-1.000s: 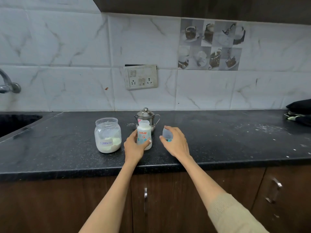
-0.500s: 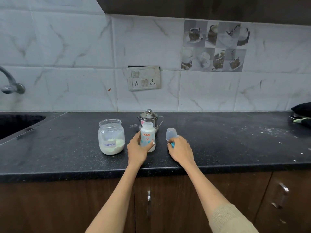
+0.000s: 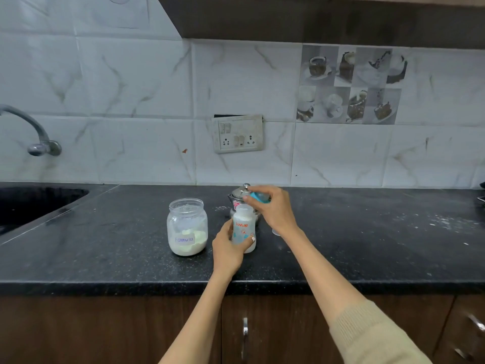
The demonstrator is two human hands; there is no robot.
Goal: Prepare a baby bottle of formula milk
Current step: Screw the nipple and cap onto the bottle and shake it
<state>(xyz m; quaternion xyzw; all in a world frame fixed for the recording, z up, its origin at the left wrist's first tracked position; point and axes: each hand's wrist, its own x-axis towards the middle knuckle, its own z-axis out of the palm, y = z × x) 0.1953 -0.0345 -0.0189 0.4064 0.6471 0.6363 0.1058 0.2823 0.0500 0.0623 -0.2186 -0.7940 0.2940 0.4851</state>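
Near done, by the look: white liquid in baby bottle [image 3: 244,229], upright at counter centre. Left hand [image 3: 227,252] wrapped round its base; right hand [image 3: 273,206] pinching blue teat ring [image 3: 258,197] just above the neck, at 1 o'clock. Left: screwing on, capping. Formula jar [image 3: 187,227] at 9 o'clock, steel kettle [image 3: 239,195] at 12. Speckled black counter [image 3: 367,245], marble-look tiles, sink [image 3: 31,206] far left.

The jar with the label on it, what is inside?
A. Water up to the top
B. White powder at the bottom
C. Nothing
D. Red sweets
B: the jar standing left of the baby bottle has pale whitish powder lying in its lower part, and its label reads "Formula".
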